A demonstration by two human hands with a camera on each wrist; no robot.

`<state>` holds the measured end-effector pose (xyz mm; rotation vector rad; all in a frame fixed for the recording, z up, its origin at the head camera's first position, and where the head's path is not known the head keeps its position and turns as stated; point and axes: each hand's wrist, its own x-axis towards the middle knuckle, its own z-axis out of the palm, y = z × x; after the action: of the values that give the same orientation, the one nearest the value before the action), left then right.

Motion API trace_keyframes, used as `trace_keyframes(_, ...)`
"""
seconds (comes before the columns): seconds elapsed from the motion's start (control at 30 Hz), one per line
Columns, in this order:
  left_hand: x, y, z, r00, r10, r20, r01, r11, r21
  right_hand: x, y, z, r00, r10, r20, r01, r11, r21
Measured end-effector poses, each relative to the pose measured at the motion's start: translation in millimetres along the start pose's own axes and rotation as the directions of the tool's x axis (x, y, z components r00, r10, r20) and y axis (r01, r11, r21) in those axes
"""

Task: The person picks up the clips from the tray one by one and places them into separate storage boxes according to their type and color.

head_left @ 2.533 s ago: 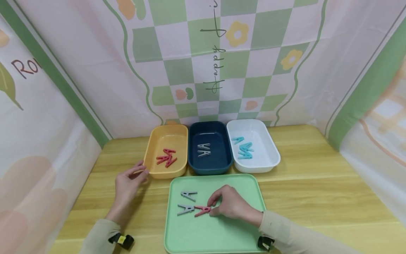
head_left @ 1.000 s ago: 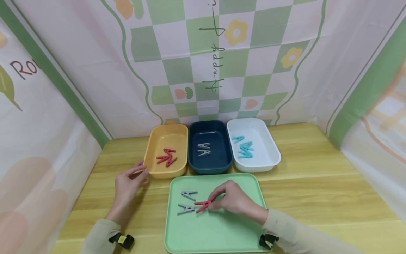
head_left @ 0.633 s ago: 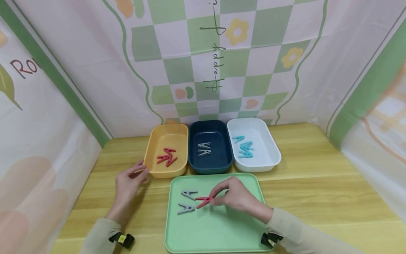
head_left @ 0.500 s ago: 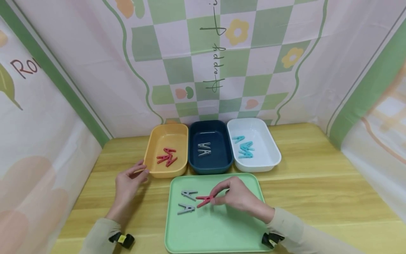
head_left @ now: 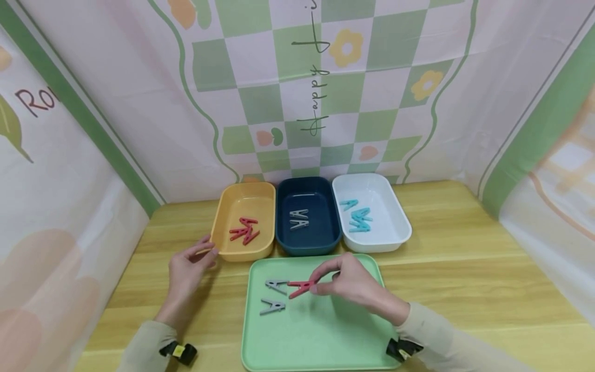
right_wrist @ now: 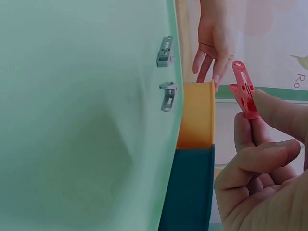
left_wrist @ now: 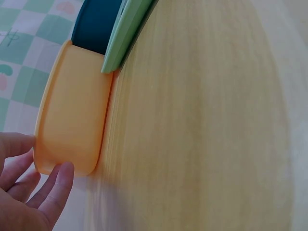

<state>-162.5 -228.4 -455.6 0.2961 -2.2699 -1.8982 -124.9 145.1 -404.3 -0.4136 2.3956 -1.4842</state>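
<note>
My right hand [head_left: 350, 281] pinches a red clothespin [head_left: 302, 288] between thumb and fingers, its split end pointing left. The right wrist view shows this clothespin [right_wrist: 244, 91] held apart from the green tray [head_left: 321, 341]. On the tray's left part lie two grey clothespins, an upper grey clothespin [head_left: 277, 284] and a lower grey clothespin [head_left: 272, 306]. At the left, my left hand [head_left: 188, 266] touches the near left corner of the yellow bin [head_left: 244, 255]. Its fingertips [left_wrist: 66, 168] rest against the bin's outer wall in the left wrist view.
The yellow bin holds several red clothespins [head_left: 241, 233]. Beside it, a dark blue bin [head_left: 308, 250] contains two grey clothespins [head_left: 299, 223]. A white bin [head_left: 390, 227] with several light blue clothespins [head_left: 360, 222] stands at the right. A patterned cloth [head_left: 260, 103] hangs behind the wooden table [head_left: 465, 289].
My right hand has lifted the red clothespin from beside the lower grey one and moved it away from me, slightly rightward. The left hand stays at the yellow bin.
</note>
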Motion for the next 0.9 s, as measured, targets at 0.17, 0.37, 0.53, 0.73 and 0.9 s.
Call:
trace_keyframes(0.17,-0.7,0.3,-0.1,1.0,0.002,0.001,-0.002,1.0,-0.005,-0.7,-4.9,-3.6,1.0,-0.001,0.008,0.001,0.999,0.034)
trace_keyframes(0.37,-0.9,0.2,-0.7,1.0,0.003,0.0,-0.003,1.0,-0.007,-0.2,-10.2,-8.6,1.0,0.011,0.009,-0.011,0.997,0.074)
trace_keyframes(0.53,0.0,-0.6,-0.6,1.0,-0.007,-0.002,0.006,1.0,-0.012,1.2,-14.5,-10.4,1.0,0.004,0.005,-0.005,0.997,0.079)
trace_keyframes(0.73,-0.3,0.4,-0.4,1.0,-0.004,0.001,0.004,1.0,-0.027,5.7,-21.1,-11.8,1.0,-0.019,-0.006,0.019,0.997,0.08)
trace_keyframes(0.9,0.0,0.1,0.0,1.0,0.004,0.005,-0.004,1.0,-0.027,10.9,-26.2,-13.7,0.999,-0.039,-0.007,0.04,0.997,0.064)
